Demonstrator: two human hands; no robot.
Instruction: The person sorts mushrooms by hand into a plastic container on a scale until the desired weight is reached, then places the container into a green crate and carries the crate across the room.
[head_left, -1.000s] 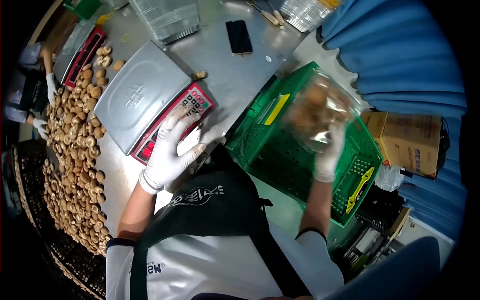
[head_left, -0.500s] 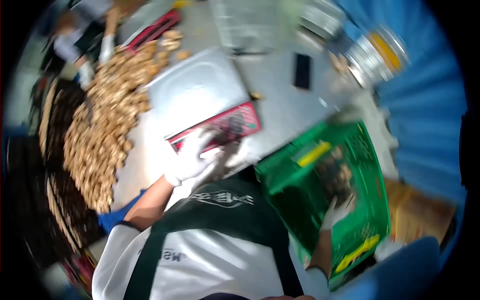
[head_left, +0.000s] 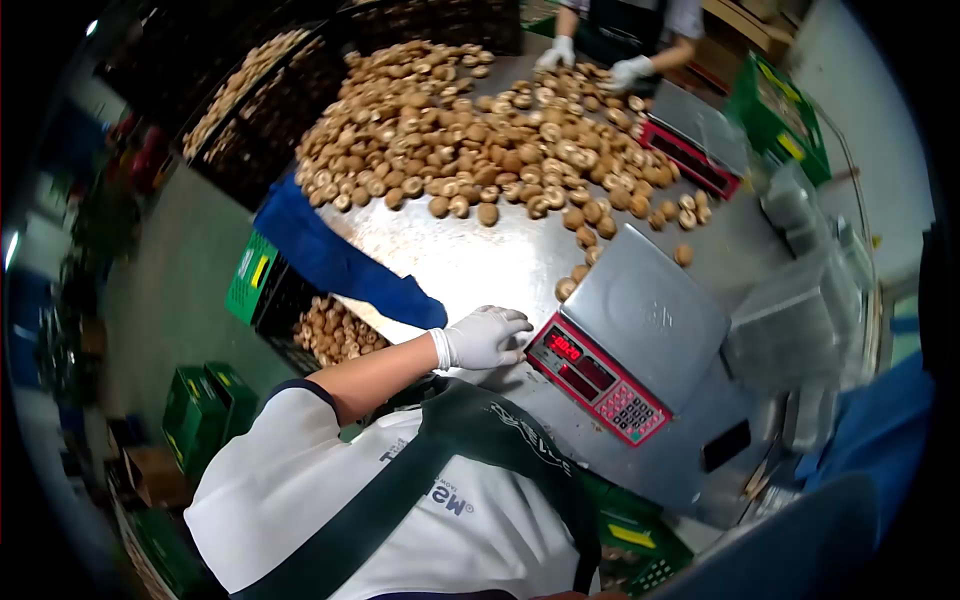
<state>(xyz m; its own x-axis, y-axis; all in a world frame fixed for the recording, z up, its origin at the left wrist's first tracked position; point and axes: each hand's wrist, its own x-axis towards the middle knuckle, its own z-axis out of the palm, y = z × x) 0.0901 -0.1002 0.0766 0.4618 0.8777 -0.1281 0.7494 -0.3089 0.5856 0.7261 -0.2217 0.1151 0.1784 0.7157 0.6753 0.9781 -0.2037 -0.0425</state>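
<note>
My left hand [head_left: 487,337], in a white glove, is held out at the near edge of the metal table. Its fingers are stretched out and slightly bent, with nothing seen in them. Just beyond the fingertips is the red front panel of a digital scale [head_left: 655,310] with lit red digits and a bare steel pan. A large heap of brown mushrooms [head_left: 480,150] spreads across the table, and a few lie against the scale's far side. My right hand is out of view.
Across the table a co-worker's two gloved hands [head_left: 628,72] are at the mushrooms beside a second red scale [head_left: 690,160]. A dark blue cloth [head_left: 340,265] hangs at the left edge. Clear plastic trays [head_left: 790,310] and a phone [head_left: 726,446] lie to the right. Green crates [head_left: 195,415] stand below left.
The view has swung left, bringing the mushroom heap and co-worker into the middle. My left hand has moved off the scale's front panel. My right hand, earlier in the green crate, has left view.
</note>
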